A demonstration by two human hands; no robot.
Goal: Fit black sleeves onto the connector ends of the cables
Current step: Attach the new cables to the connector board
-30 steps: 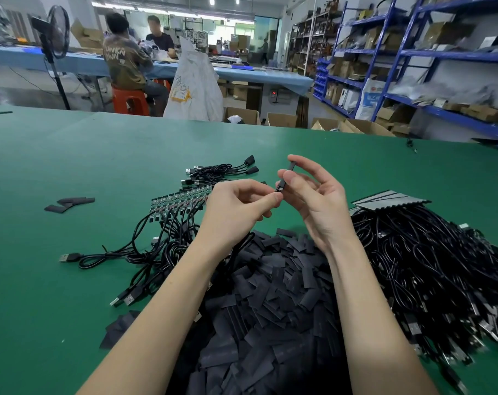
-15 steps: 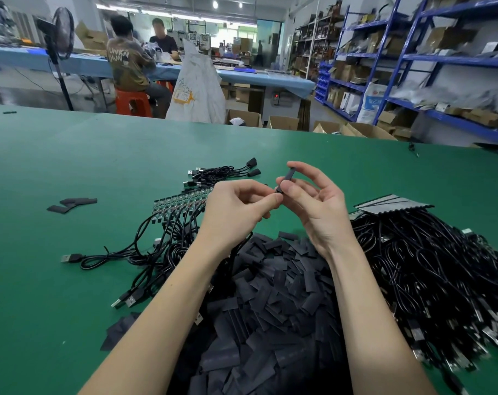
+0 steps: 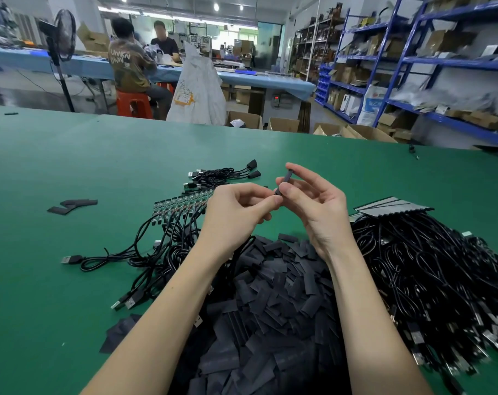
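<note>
holding a black sleeve [image 3: 285, 181] up above the green table [image 3: 71, 166], the right hand [image 3: 313, 208] pinches it between thumb and forefinger, with the other fingers loosely spread behind. the left hand [image 3: 236, 213] meets it from the left, its thumb and forefinger tips pressed together at the sleeve's lower end; whether they pinch a cable end or the sleeve itself cannot be told, as the spot is hidden by the fingertips. a black cable [image 3: 242, 246] loops down below the left wrist toward the table.

taking the raised sleeve as the landmark: directly below it, nearer the person, lies a large heap of loose black sleeves [image 3: 270, 309]. below and to its right sits a dense pile of black cables [image 3: 427, 280] with a fan of flat grey pieces [image 3: 393, 206] on its top edge. just left of it, a row of small circuit-board ends [image 3: 185, 202] lines up, their cables trailing leftward to usb plugs [image 3: 71, 259]. just beyond it rests a small bunch of cables with sleeved ends [image 3: 228, 173]. far to its left lie a few stray sleeves [image 3: 71, 206].
</note>
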